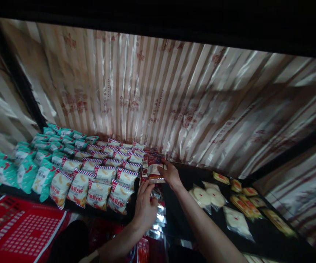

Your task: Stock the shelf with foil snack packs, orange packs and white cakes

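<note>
A dark red and white snack packet (pixel 153 168) lies at the right end of the snack rows, on or against similar dark red packets (pixel 150 150) behind it. My right hand (pixel 171 174) grips its right side, thumb across the top. Lower down, my left hand (pixel 145 206) has its fingers stretched forward, with the tips at the packet's near left edge and the thumb apart. Silvery packet ends (pixel 159 215) show just right of the left hand. To the left stand several rows of white snack bags (pixel 99 193) with red and blue striped tops.
Teal snack bags (pixel 26 171) fill the shelf's left end. On the black shelf surface (pixel 180 204) to the right lie clear-wrapped round white items (pixel 201 197) and yellow packets (pixel 245 206). A red plastic basket (pixel 23 226) sits below left. Striped printed sheeting (pixel 158 95) hangs behind.
</note>
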Demonstrator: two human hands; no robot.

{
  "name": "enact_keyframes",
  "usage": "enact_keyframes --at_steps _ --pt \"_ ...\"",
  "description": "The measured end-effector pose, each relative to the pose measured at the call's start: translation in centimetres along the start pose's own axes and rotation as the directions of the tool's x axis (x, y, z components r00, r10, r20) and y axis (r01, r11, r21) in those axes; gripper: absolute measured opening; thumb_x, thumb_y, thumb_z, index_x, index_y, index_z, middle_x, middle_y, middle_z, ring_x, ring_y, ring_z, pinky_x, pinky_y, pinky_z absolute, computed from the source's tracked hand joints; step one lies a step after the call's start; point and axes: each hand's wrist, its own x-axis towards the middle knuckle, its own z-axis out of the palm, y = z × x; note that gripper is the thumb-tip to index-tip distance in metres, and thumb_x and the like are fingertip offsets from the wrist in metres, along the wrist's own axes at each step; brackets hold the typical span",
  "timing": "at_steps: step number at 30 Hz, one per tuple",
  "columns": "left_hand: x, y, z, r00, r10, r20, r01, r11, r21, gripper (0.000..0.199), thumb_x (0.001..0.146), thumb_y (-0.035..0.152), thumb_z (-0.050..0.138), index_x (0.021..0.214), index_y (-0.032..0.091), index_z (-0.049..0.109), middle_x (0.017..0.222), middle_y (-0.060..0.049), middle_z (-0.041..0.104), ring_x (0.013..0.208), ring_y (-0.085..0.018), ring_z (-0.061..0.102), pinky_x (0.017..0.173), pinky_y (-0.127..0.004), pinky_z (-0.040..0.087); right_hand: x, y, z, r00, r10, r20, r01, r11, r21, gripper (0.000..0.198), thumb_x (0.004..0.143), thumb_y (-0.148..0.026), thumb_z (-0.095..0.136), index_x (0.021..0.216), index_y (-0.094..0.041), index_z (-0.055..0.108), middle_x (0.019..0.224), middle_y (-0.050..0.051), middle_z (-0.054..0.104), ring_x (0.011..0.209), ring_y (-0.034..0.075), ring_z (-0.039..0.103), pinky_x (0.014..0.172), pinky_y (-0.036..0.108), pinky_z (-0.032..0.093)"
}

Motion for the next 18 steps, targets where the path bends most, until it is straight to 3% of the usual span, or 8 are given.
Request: enact_keyframes --at_steps 5,10,18 --pt "0.2 -0.2 0.1 0.999 0.045 -0.005 -0.044 0.997 0.070 0.049 0.070 0.008 0.045 0.118 0.012 0.058 0.134 -0.011 0.049 0.130 -0.024 0.037 0.111 -0.042 0.028 0.8 -0.3 0.8 0.998 0.012 0.065 -0.007 0.997 -0.079 0.044 0.076 -0.027 0.055 0.119 -0.019 0.058 0.108 0.006 0.068 0.099 0.020 0.062 0.085 0.029 0.045" --pt "0.3 -0.7 0.2 0.997 0.068 -0.022 -0.066 0.994 0.090 0.050 0.070 0.007 0.045 0.118 0.011 0.058 0.134 -0.011 0.050 0.130 -0.023 0.036 0.111 -0.042 0.030 0.6 -0.7 1.3 0.993 0.016 0.117 0.001 0.989 -0.147 0.047 0.078 -0.027 0.053 0.123 -0.013 0.054 0.116 0.012 0.064 0.104 0.022 0.061 0.086 0.029 0.044" --pt "0.5 -0.9 0.1 0.997 0.083 0.003 -0.083 0.989 0.126 0.049 0.071 0.009 0.044 0.118 0.011 0.057 0.130 -0.011 0.054 0.131 -0.024 0.035 0.111 -0.042 0.030 -0.5 -1.5 1.6 0.993 0.040 0.114 -0.004 0.953 -0.304 0.044 0.081 -0.035 0.050 0.121 -0.018 0.056 0.110 0.011 0.064 0.099 0.021 0.062 0.082 0.027 0.045"
